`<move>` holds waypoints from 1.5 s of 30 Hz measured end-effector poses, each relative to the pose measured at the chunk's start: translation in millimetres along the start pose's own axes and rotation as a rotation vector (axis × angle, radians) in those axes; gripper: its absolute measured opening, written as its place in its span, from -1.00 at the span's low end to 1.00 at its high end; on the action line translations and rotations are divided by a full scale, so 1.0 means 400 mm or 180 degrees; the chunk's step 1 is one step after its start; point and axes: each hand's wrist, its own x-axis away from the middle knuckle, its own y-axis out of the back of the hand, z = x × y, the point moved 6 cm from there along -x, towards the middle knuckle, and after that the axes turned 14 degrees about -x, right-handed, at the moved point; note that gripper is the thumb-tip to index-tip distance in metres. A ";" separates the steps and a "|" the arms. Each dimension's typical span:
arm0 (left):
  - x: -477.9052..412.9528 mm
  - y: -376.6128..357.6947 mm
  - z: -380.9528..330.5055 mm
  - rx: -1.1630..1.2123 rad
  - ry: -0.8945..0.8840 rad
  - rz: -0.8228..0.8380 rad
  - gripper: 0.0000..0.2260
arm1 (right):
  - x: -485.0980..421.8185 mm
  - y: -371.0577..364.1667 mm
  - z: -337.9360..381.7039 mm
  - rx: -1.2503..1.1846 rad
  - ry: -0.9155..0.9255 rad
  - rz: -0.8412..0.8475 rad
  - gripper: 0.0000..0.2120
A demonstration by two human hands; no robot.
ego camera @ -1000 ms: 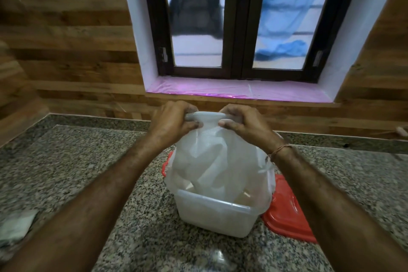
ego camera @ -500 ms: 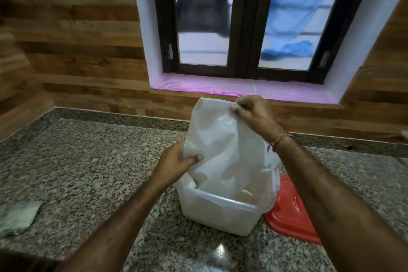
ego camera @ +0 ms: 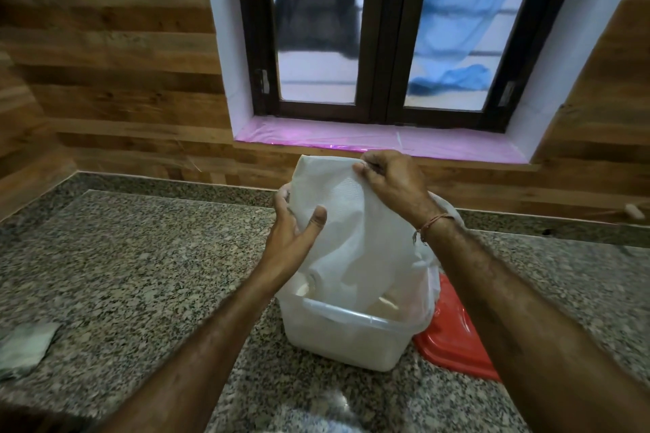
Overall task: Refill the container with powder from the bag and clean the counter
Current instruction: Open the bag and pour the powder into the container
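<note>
Bag [ego camera: 355, 221] in container [ego camera: 346, 337], lid [ego camera: 453, 337] right

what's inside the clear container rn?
The white bag, held by left hand and right hand, hangs into the container. Pale powder shows beside it; bag and frosted walls hide the fill level.

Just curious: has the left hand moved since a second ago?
Yes, the left hand dropped from the top of the bag toward the container.
</note>
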 end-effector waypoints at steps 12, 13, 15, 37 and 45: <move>0.005 -0.022 0.071 -0.0467 0.0571 0.1036 -0.66 | 0.002 0.025 -0.051 -0.0674 -0.0183 0.0005 -0.68; 0.007 -0.022 0.076 -0.0692 0.0573 0.1057 -0.56 | 0.001 0.030 -0.057 -0.0668 -0.0189 -0.0041 -0.68; 0.006 -0.025 0.085 -0.1119 0.0565 0.1129 -0.35 | 0.005 0.037 -0.060 -0.0536 -0.0167 -0.0108 -0.64; 0.007 -0.019 0.067 -0.1137 0.0829 0.0714 -0.26 | 0.047 0.022 0.015 0.0530 0.0340 -0.0485 -0.97; -0.008 0.008 0.006 0.0379 0.0653 -0.0298 -0.75 | 0.043 0.023 0.046 0.0646 0.0679 -0.0337 -0.87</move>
